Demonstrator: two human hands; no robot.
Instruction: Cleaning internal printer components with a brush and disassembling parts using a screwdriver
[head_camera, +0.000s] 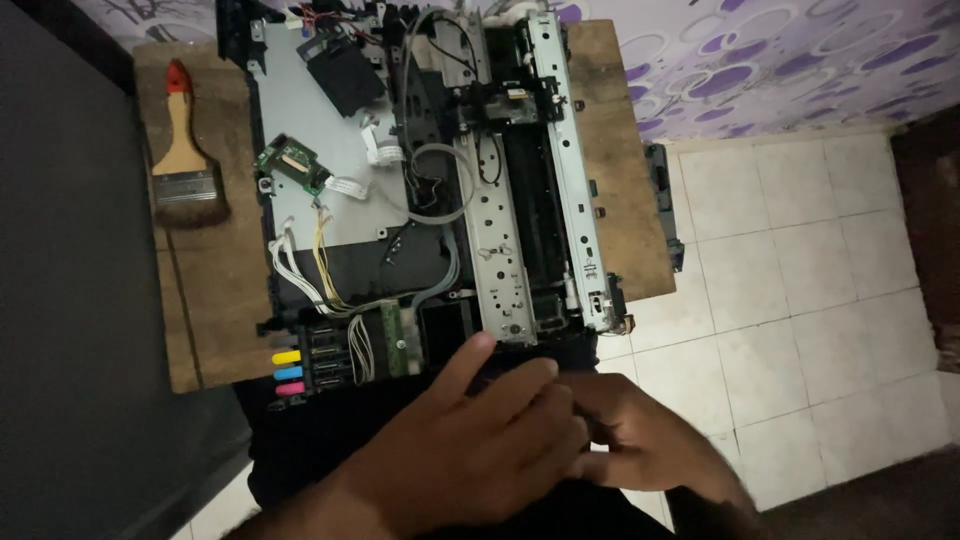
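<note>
Thing in hand: opened printer (440, 170), casing off, lying on the wooden desk (205, 270), its near end overhanging the desk's near edge.
Long axis: the printer's metal carriage rail (500, 230) runs from the desk's far edge toward the person, ending just above the hands.
Left hand (480, 440): fingers curled and pressed together at the printer's near end, thumb raised against the dark frame below the rail; whether it grips any part I cannot tell.
Right hand (640, 440): fingers bent inward, touching the left hand's fingertips; what it pinches, if anything, is hidden.
Nearer hand: the left, which lies directly under the rail's near end; the right sits just beside it, off the desk's near right corner.
Beside the left hand: ink tank block (300, 372) with yellow, blue and pink caps, at the near left of the printer.
Well apart: paintbrush (185, 150) near the desk's far left corner.
</note>
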